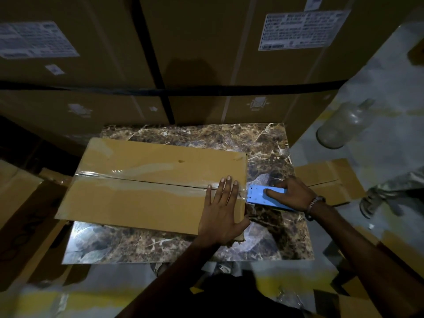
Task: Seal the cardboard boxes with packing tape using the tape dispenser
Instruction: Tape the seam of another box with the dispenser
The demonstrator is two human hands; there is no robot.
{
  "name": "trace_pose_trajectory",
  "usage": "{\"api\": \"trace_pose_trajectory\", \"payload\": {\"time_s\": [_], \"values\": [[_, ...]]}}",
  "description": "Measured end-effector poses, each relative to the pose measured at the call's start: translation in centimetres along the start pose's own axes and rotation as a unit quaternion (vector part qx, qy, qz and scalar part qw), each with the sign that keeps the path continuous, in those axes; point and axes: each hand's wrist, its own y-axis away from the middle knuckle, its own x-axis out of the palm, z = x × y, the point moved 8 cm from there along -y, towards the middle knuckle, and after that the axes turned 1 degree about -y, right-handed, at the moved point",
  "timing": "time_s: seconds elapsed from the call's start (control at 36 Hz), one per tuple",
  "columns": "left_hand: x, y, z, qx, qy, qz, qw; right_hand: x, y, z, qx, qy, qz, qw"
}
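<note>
Head view: left hand (221, 208) lies flat on the brown cardboard box (151, 184) – right hand (292, 193) grips the blue tape dispenser (259, 198) just beside it; tape roll hidden.

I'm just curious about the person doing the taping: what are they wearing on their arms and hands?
Both forearms are bare, with no gloves or sleeves in view. The right hand has a beaded bracelet round its wrist. The left hand wears nothing that shows.

Tan cardboard box (146, 193), blue tape dispenser (263, 198), brown white-veined marble slab (270, 143).
</note>
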Motion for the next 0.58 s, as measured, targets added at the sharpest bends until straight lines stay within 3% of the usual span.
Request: {"api": "trace_pose_trajectory", "payload": {"time_s": [0.17, 0.31, 0.58], "values": [[-0.1, 0.0, -0.1, -0.007, -0.001, -0.009, 1.0, 1.3, -0.3, 0.2, 0.007, -0.081, 0.056, 0.995], [-0.1, 0.0, -0.2, -0.01, 0.0, -0.013, 1.0, 1.6, -0.6, -0.5, 0.044, -0.108, 0.047, 0.992], [-0.4, 0.0, -0.3, -0.019, -0.001, -0.027, 0.999, 3.3, -1.9, -2.3, 0.093, -0.176, 0.105, 0.974]]}}
